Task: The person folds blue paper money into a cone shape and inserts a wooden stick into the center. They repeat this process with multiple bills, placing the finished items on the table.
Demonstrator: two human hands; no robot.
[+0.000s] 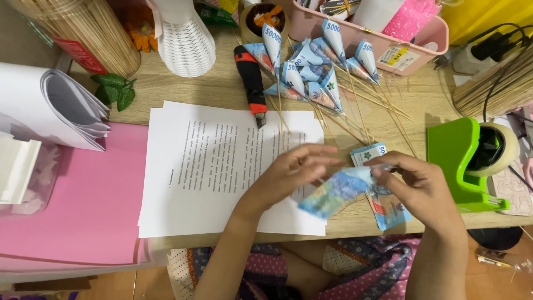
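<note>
Over the front edge of the wooden worktop (194,89), both hands meet on 1 blue banknote (336,191), which is blurred and held just above the surface. The left hand (291,175) comes in from below with the forearm angled up to the right, palm down, its fingers stretched out flat toward the right and lying on the note's upper left part. The right hand (419,189) enters from the lower right, wrist bent, with thumb and fingertips pinched on the note's right end. Both hands are thus closed on the same note, close together but not touching each other as far as can be told.

Under the left hand lie white printed sheets (205,166), and beside those a pink sheet (83,211) covers the left part of the worktop. Just beneath the right hand sits a small stack of flat banknotes (388,211). Farther back, a cluster of banknotes rolled into cones on thin wooden skewers (311,72) lies fanned out, with a red and black tool (251,83) beside it. A green tape dispenser (463,164) stands right of the right hand.
</note>
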